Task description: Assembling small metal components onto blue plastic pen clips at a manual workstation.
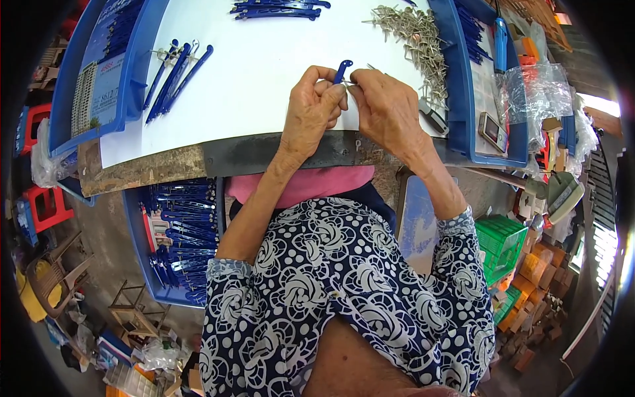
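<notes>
My left hand (313,106) is closed around a slim blue handle (344,69), whose rounded, holed end sticks up past the thumb. Right beside it, my right hand (385,102) pinches a thin silvery metal piece (348,82) against the blue handle; the fingers hide most of it. Both hands are above a white sheet (251,86) near the table's front edge. To the right lies a heap of small metal pieces (420,46). On the left, several blue handles (177,76) lie side by side, some with metal parts at their upper ends.
More blue handles (278,10) lie at the sheet's far edge. Blue trays stand at left (132,86) and right (461,86), the right one holding a small phone-like device (492,131). A dark-handled tool (433,118) lies near it. Below the table, a blue bin (147,264) holds many handles.
</notes>
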`<state>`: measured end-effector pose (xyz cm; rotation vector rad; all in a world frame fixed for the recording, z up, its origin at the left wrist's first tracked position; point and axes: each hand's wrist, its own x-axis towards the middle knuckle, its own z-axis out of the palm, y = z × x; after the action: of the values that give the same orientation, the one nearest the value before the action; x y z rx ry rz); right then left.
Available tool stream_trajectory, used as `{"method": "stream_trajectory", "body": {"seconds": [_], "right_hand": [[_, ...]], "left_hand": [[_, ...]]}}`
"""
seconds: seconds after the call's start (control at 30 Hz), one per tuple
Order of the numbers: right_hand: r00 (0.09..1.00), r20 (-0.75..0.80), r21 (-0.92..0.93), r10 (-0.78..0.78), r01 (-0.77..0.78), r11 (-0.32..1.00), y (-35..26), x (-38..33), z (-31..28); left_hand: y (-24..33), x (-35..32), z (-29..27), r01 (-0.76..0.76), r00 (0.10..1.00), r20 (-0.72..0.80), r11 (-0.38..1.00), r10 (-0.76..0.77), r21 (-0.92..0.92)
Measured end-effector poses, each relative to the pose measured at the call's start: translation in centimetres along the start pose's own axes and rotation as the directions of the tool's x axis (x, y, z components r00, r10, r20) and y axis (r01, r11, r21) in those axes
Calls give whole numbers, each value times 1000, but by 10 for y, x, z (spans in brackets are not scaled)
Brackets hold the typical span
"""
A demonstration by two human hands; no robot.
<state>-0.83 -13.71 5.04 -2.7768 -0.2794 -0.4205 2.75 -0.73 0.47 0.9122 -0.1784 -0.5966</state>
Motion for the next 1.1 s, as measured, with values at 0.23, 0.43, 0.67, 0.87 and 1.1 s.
{"method": "stream_trajectory", "body": {"seconds": [0.23,0.43,0.67,0.87,1.1], "right_hand": [[994,-103,-22,-34,32,999,-2,-1,12],[977,-213,24,-32,38,999,-4,0,20],[974,-228,29,-12,20,999,-6,2,25],[972,-233,15,-40,45,999,-6,4,30],[976,-217,129,3,26,991,-4,5,27]], "left_hand": [[-2,-1,-3,6,1000,-20,998,-7,-62],[-1,-1,-2,-5,999,-54,997,1,-74],[1,1,-2,15,997,-77,994,-24,-110],[2,1,-4,33,994,-98,987,-48,-156],[0,1,-6,29,997,-70,989,-39,-143]]}}
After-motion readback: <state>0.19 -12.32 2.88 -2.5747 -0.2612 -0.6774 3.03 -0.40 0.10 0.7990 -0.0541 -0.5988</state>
